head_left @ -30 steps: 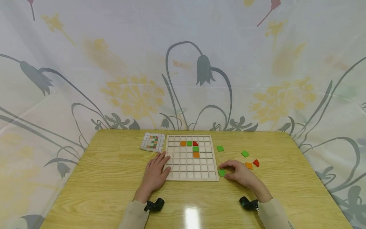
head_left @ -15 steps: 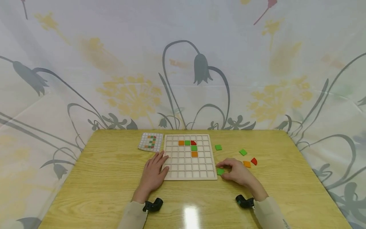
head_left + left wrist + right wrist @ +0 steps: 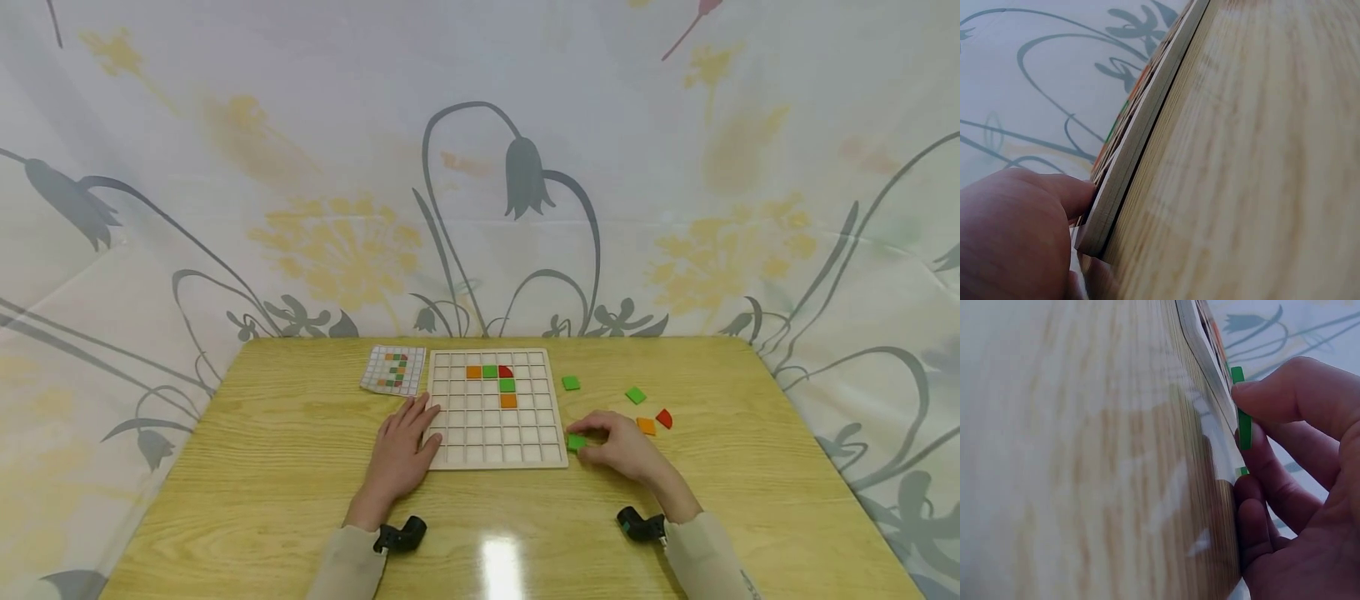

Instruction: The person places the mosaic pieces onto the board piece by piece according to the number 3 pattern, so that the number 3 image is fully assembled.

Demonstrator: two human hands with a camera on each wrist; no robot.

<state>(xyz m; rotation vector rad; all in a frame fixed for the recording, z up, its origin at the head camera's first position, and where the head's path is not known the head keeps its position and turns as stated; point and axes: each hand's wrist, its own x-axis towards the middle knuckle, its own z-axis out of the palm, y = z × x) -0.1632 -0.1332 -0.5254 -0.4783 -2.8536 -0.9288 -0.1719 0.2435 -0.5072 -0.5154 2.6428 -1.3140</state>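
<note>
My left hand [image 3: 401, 450] lies along the left edge of a pale wooden grid board [image 3: 468, 458], its fingertips over the rim. In the left wrist view the thumb touches the board's side. Just off the board's right edge, my right hand [image 3: 626, 446] pinches a green square tile [image 3: 1244, 428] between thumb and fingers. The right wrist view shows that tile tilted up off the table. On the board sit an orange tile [image 3: 474, 372], a green tile [image 3: 490, 372], a red quarter-round tile [image 3: 506, 372], then a green and an orange tile [image 3: 508, 401] below it.
A pattern card [image 3: 393, 371] lies at the board's upper left. Right of the board are two loose green tiles [image 3: 635, 396], an orange tile [image 3: 646, 427] and a red quarter-round tile [image 3: 664, 418]. A flowered cloth [image 3: 480, 167] hangs behind the table.
The right fingers have closed on the green tile beside the board and raised it slightly. The left hand stays on the board's edge. The head view has shifted a little.
</note>
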